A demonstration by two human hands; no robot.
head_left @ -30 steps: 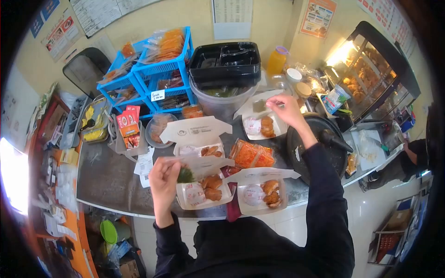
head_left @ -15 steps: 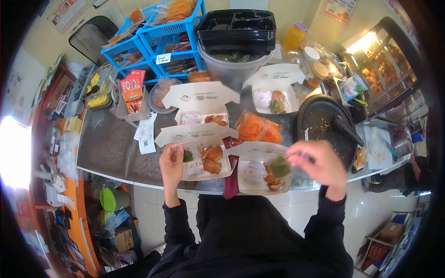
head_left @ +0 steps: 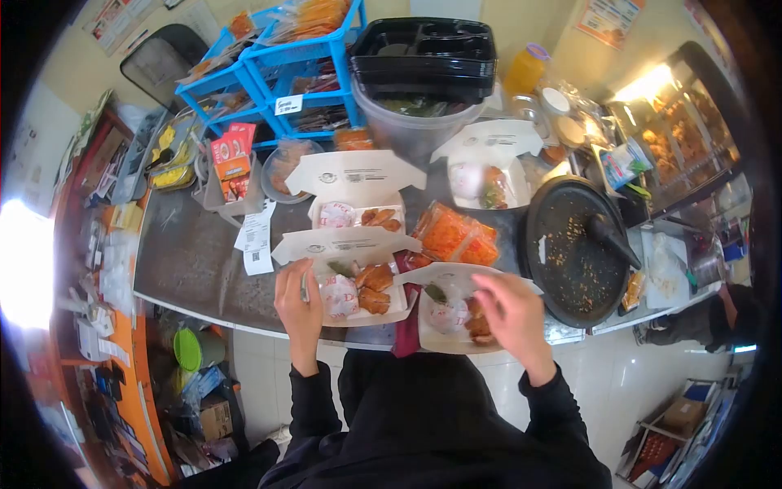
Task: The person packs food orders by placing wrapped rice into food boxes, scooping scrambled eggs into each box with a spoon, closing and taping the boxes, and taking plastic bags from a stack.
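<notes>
My left hand (head_left: pixel 299 306) is at the left edge of the front left box (head_left: pixel 399 314), its fingers curled together; whether they pinch anything is hidden. That box holds a wrapped bundle (head_left: pixel 340 295), fried chicken (head_left: pixel 375 287) and a small green packet (head_left: pixel 340 267). My right hand (head_left: pixel 509 314), slightly blurred, hovers over the right side of the front right box (head_left: pixel 436 336). Inside it are a wrapped bundle (head_left: pixel 446 316), partly hidden chicken and a green packet (head_left: pixel 436 292). Two more open boxes stand behind, one mid-left (head_left: pixel 358 181) and one at the back right (head_left: pixel 486 140).
Orange packets (head_left: pixel 458 235) lie between the boxes. A black mortar (head_left: pixel 574 261) with a pestle (head_left: pixel 609 238) stands at right. Behind are blue baskets (head_left: pixel 301 53), a tub (head_left: pixel 411 130) and black trays (head_left: pixel 423 49). Receipts (head_left: pixel 257 240) lie left. Someone's dark sleeve (head_left: pixel 737 297) shows far right.
A green packet went onto the back right box's chicken. My right hand came forward to the front right box, where one now lies. Another now rests in the front left box.
</notes>
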